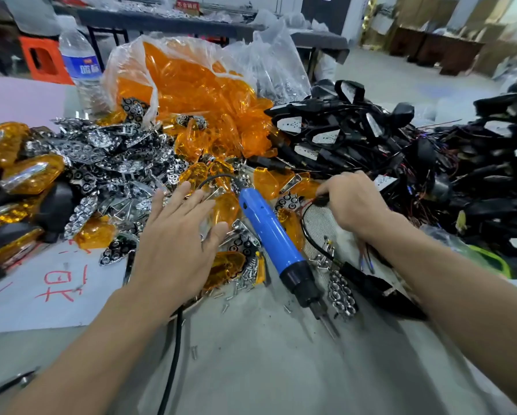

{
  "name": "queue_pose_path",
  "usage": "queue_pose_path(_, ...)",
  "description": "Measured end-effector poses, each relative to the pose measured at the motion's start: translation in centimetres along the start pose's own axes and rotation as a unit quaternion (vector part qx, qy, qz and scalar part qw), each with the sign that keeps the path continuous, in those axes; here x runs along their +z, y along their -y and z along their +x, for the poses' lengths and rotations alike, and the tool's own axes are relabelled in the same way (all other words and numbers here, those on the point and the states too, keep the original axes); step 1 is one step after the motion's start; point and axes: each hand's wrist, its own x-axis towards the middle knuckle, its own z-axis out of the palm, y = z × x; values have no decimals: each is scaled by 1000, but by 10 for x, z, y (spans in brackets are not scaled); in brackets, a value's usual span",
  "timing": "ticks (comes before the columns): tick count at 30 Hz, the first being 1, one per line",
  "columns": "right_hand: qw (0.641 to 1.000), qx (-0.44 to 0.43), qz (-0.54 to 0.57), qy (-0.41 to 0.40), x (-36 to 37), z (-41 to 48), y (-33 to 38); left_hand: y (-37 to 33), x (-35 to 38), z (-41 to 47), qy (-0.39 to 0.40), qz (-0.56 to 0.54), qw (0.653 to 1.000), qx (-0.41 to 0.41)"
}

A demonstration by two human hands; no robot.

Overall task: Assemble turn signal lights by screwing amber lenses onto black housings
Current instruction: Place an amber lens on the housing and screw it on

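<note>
Head camera, nearest first: a blue screwdriver (270,238) lies on the grey table (266,369) between the two hands, its tip toward the viewer. The left hand (176,235) is spread flat with straight fingers over loose amber lenses (224,269) and small screws (245,281). The right hand (353,205) has curled fingers pinching a black lead (323,201) at the edge of the black housings (356,133) heaped on the right. Shiny reflectors (101,154) lie to the left. Farther back stand a clear bag (191,76) of more lenses and a water bottle (80,61).
</note>
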Motion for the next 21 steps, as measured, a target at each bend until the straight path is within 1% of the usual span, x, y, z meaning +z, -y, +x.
queue_pose_path(2,993,9,109,-36,-16,-6,21,-1,-1,2,-21,-21,1000,-9)
queue_pose_path(4,976,-20,208,-56,-34,-14,54,-4,-1,2,-51,-46,997,-19)
queue_pose_path(5,970,-43,231,-60,-42,-19,73,-6,-3,1,-64,-81,994,-39)
queue_pose_path(7,963,-93,242,-76,-54,-29,109,-9,-8,0,-54,-207,973,-85)
queue_pose_path(9,949,-127,265,-113,-57,-36,141,-9,-12,0,-33,-340,933,-115)
queue_pose_path(10,942,-131,282,-128,-56,-38,155,-9,-14,1,-32,-409,901,-140)
queue_pose_path(12,928,-113,329,-135,-53,-41,181,-5,-17,3,-48,-530,822,-204)
queue_pose_path(14,906,-101,391,-127,-53,-41,199,1,-20,6,-62,-606,751,-255)
queue_pose_path(16,894,-92,420,-128,-55,-41,203,12,-23,12,-91,-640,700,-304)
queue_pose_path(18,895,-53,427,-120,-59,-40,197,26,-27,19,-130,-650,665,-344)
queue_pose_path(19,901,-34,423,-92,-60,-38,193,31,-30,21,-139,-657,654,-349)
queue_pose_path(21,909,-28,416,-1,-61,-31,186,40,-35,24,-126,-672,645,-342)
